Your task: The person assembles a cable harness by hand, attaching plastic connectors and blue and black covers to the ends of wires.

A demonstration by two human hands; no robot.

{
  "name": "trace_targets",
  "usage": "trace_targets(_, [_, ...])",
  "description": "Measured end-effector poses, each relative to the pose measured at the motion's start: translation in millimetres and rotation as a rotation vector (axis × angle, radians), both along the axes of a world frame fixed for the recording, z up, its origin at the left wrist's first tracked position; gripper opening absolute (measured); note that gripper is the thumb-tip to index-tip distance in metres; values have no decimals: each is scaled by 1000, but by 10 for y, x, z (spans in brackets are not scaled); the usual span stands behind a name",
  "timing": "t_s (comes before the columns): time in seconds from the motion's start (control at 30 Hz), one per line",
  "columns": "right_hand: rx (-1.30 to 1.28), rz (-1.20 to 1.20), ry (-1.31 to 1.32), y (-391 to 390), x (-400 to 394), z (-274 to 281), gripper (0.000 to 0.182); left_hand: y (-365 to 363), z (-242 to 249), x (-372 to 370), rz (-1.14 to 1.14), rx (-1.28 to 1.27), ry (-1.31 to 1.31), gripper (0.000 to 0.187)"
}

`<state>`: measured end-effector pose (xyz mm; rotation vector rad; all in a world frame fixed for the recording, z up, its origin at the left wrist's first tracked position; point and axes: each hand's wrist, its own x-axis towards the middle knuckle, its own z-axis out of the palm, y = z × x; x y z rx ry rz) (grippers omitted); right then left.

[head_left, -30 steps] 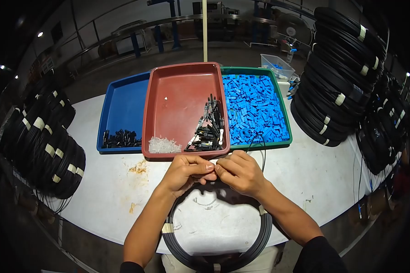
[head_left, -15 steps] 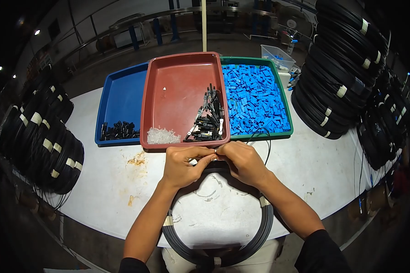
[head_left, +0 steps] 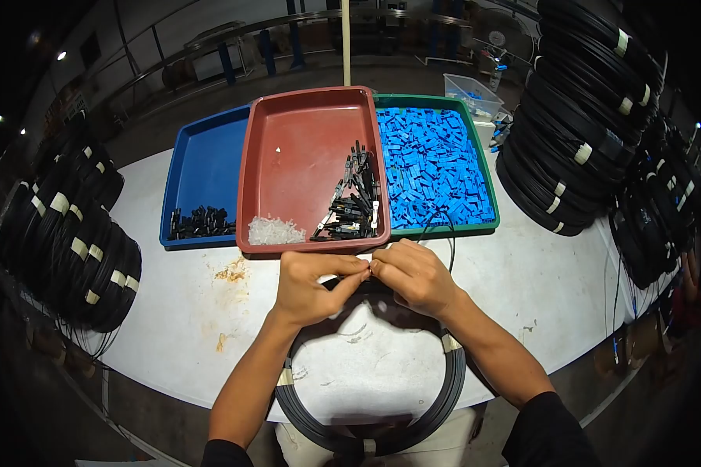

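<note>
My left hand (head_left: 313,289) and my right hand (head_left: 414,277) meet fingertip to fingertip over the far side of a black cable coil (head_left: 456,381). Thumb and forefinger of the left are pinched on something tiny, mostly hidden. The right hand's fingers are closed around the end of a thin black cable (head_left: 452,243), which loops out behind the knuckles above the green tray. Pale tape bands (head_left: 451,342) bind the coil, which rests at the table's front edge. Just beyond the hands is a red tray (head_left: 311,249) with black connector pieces (head_left: 354,210) and small clear pieces (head_left: 276,232).
A blue tray (head_left: 210,156) with black parts stands left of the red one. On the right, a green tray (head_left: 487,175) holds many blue clips (head_left: 436,167). Tall stacks of black coils (head_left: 580,132) rise at the right, more coils (head_left: 78,241) at the left.
My fingertips have shifted slightly while staying pinched together, with the right hand's fingers a little more bunched. The cable loop behind the right hand has moved slightly left.
</note>
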<state>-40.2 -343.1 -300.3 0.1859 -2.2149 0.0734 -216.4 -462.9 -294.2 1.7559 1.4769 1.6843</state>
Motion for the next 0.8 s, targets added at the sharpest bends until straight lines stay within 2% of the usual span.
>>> trace_targets(0.07, [-428, 35, -163, 16, -20, -82, 22, 7, 31, -46, 28, 281, 544, 13])
trace_targets(0.1, [-427, 38, -164, -3, -25, -67, 22, 12, 20, -49, 31, 281, 544, 13])
trace_targets(0.17, [-636, 30, -199, -50, -30, -26, 25, 36, -23, -47, 45, 266, 465, 15])
trace_targets(0.23, [-556, 25, -178, -13, -35, -34, 28, 37, -43, -41, 66, 264, 380, 14])
trace_targets(0.3, [-283, 73, -21, 30, -55, -45, 33, 27, -62, -25, 77, 179, 122, 11])
trace_targets(0.33, [-283, 72, -21, 30, -57, -51, 33, 30, -47, 15, 71, 198, 7, 10])
trace_targets(0.47, [-159, 56, 79, 17, -37, -22, 27, 23, -27, 17, 31, 219, -35, 10])
trace_targets(0.53, [-80, 29, 80, 4, -19, 23, 24, 15, 14, -11, 26, 283, 184, 10])
trace_targets(0.63, [32, -13, 137, -9, -21, 45, 18, 13, 47, 12, 57, 355, 268, 10])
trace_targets(0.8, [71, -32, 139, -13, -33, 30, 15, 11, 43, 25, 44, 285, 188, 12])
